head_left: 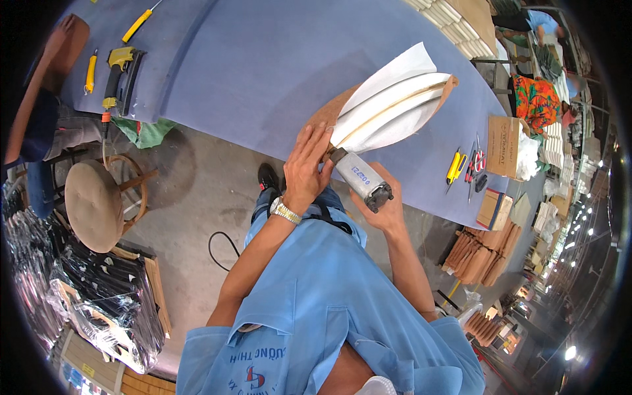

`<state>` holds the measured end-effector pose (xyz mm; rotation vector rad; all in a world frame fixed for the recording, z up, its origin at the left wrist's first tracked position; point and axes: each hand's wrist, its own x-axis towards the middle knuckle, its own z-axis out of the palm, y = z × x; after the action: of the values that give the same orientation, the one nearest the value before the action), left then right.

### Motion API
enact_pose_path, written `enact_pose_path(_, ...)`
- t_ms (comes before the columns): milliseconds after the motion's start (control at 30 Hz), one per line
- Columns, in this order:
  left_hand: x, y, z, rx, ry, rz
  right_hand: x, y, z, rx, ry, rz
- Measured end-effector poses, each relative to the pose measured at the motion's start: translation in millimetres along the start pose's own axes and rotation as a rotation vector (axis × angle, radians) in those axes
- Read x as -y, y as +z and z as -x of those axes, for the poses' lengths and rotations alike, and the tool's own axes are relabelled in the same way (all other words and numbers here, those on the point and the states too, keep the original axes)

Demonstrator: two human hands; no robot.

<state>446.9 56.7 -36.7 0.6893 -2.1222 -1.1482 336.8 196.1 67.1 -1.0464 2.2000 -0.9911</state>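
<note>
A curved upholstered panel, with white lining on its open face and brown fabric round its edge, stands over the near edge of the table. My left hand grips its near end, fingers laid over the brown fabric. In my right hand is a grey staple gun, the fingers wrapped round its grip, which is mostly hidden. The tool's dark nose meets or nearly meets the panel's near end, close to my left thumb; contact cannot be made out.
Another person's arm reaches in at far left. A yellow-black staple gun lies on the blue table; yellow-handled tools and scissors lie right, near a cardboard box. A round stool and plastic-wrapped pieces stand left.
</note>
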Motion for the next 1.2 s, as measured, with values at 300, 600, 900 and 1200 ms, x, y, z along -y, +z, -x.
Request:
enact_pose_path(300,3,-1,1,0.017,-0.015,0.046,8,2,-8,0.056,0.042,0.015)
enact_pose_path(600,8,3,1,-0.024,-0.011,0.133,17,2,-14,0.156,0.141,-0.021)
enact_pose_path(900,7,14,16,-0.011,-0.086,0.128,21,-4,-10,0.223,0.232,0.009)
enact_pose_path(1200,1,17,23,0.034,-0.045,0.063,-5,0,11,0.169,0.228,0.003)
